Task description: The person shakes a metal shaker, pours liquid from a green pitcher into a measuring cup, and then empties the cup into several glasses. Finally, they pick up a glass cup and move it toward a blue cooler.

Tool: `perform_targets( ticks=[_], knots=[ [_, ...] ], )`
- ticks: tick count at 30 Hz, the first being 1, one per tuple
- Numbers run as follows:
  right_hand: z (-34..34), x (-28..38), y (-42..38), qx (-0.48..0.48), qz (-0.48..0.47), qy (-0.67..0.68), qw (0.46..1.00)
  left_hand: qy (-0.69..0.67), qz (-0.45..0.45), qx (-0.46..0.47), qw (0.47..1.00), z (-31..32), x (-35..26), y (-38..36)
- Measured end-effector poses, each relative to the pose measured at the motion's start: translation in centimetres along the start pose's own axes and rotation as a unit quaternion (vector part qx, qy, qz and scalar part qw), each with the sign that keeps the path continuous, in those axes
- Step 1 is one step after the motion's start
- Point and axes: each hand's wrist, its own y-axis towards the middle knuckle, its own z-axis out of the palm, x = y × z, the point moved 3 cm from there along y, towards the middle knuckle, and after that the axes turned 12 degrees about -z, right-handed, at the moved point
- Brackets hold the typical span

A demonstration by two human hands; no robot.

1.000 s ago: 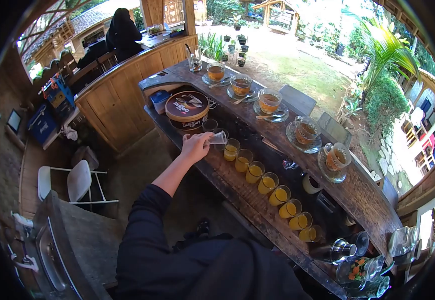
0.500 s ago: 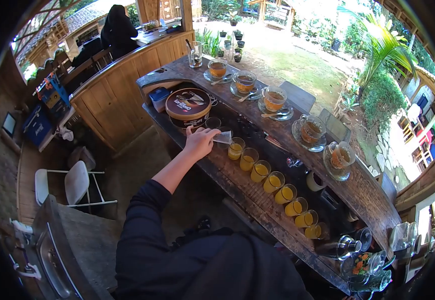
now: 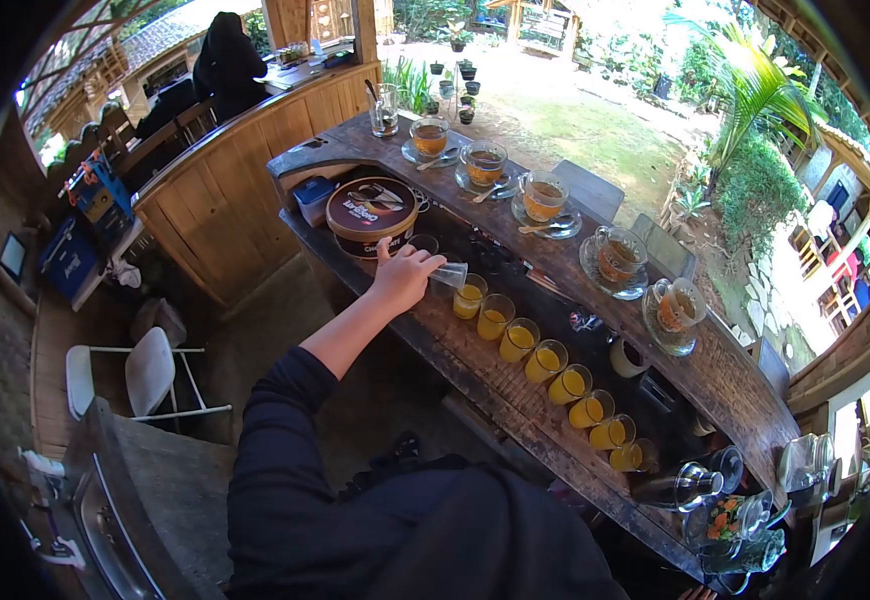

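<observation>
My left hand [image 3: 401, 278] is closed around a small clear cup [image 3: 450, 274], tipped sideways toward the nearest glass of yellow drink [image 3: 468, 298]. Whether anything pours out cannot be made out. More glasses of yellow drink [image 3: 546, 361] stand in a row along the lower counter. Just beyond my fingers is another clear glass [image 3: 423, 244], beside a round brown chocolate tub [image 3: 373, 212]. Only the fingertips of my right hand [image 3: 697, 593] peek in at the bottom edge; what they do is hidden.
Glass cups of amber drink [image 3: 543, 197] sit on saucers along the raised wooden ledge [image 3: 725, 395]. A metal shaker [image 3: 690, 486] and glass jars [image 3: 740, 522] crowd the right end. A folding chair [image 3: 150, 370] stands at left. A person in black [image 3: 227, 65] sits farther back.
My left hand stays at almost the same spot, still holding the clear cup tilted. The view has shifted slightly, and fingertips now show at the bottom edge.
</observation>
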Motion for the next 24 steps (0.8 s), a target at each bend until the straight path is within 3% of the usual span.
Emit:
perform_targets(
  ticks=[5,8,9,10,11,13,15,16,19,24],
  knots=[
    [0.1,0.2,0.0,0.028,-0.012,-0.016,0.999,0.02,0.014,-0.003,1.0,0.1,-0.7,0.2],
    [0.1,-0.9,1.1,-0.02,-0.014,0.011,1.0,-0.024,-0.026,-0.011,0.999,-0.7,-1.3,0.0],
    [0.2,0.7,-0.2,0.038,-0.031,0.016,0.999,-0.024,-0.024,-0.011,0.999,-0.6,-1.5,-0.1],
    [0.6,1.7,-1.0,0.096,-0.048,0.021,0.994,-0.146,-0.099,0.047,0.983,-0.1,-1.1,-0.2],
    [0.7,1.9,-0.9,0.093,-0.048,0.02,0.994,-0.264,-0.171,0.105,0.943,0.5,-1.0,-0.4],
    [1.3,1.8,-0.3,0.167,-0.123,0.015,0.978,-0.328,-0.177,0.102,0.922,0.8,-1.7,-1.2],
    [1.1,-1.3,3.0,0.163,-0.122,0.027,0.979,-0.389,-0.183,0.099,0.897,1.3,-2.5,-2.5],
    [1.9,-1.4,3.6,0.269,-0.213,0.146,0.928,-0.454,-0.189,0.111,0.864,1.7,-3.1,-3.3],
    [1.0,-1.0,3.6,0.15,-0.128,0.045,0.979,-0.572,-0.186,0.107,0.792,3.2,-5.1,-6.2],
    [1.2,-0.2,3.6,0.11,-0.116,0.041,0.986,-0.637,-0.236,0.118,0.724,4.1,-8.6,-12.0]
  ],
)
